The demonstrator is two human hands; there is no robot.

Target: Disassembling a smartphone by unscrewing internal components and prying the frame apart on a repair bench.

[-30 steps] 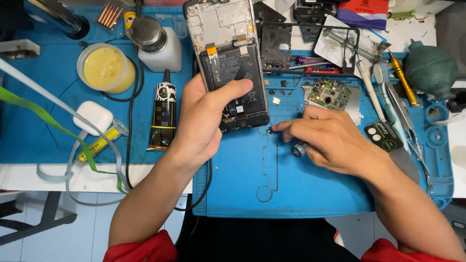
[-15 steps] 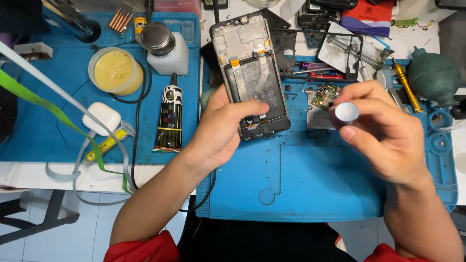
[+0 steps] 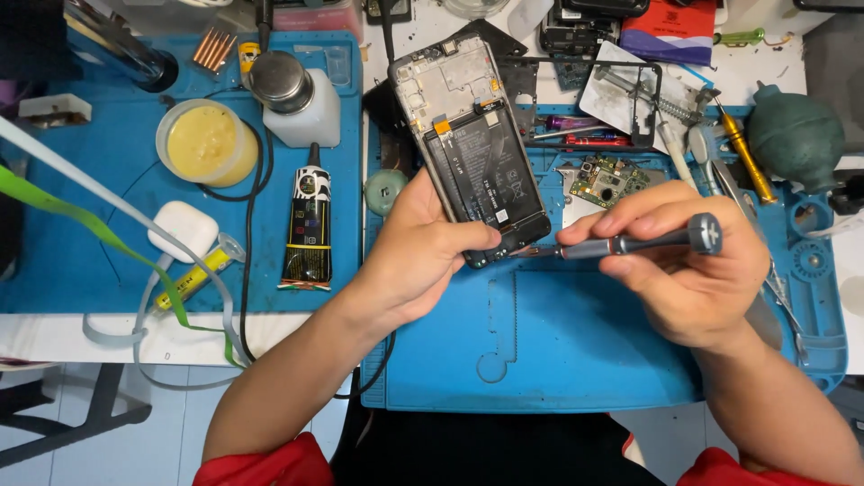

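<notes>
After lifting clear half a second earlier, the right hand again gripped the screwdriver, tip at the opened phone clamped in the left hand.

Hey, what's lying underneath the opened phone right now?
The opened phone lies on the blue work mat, over a black panel peeking out at its top. The left hand grips its lower end, hiding whatever is beneath there.
</notes>
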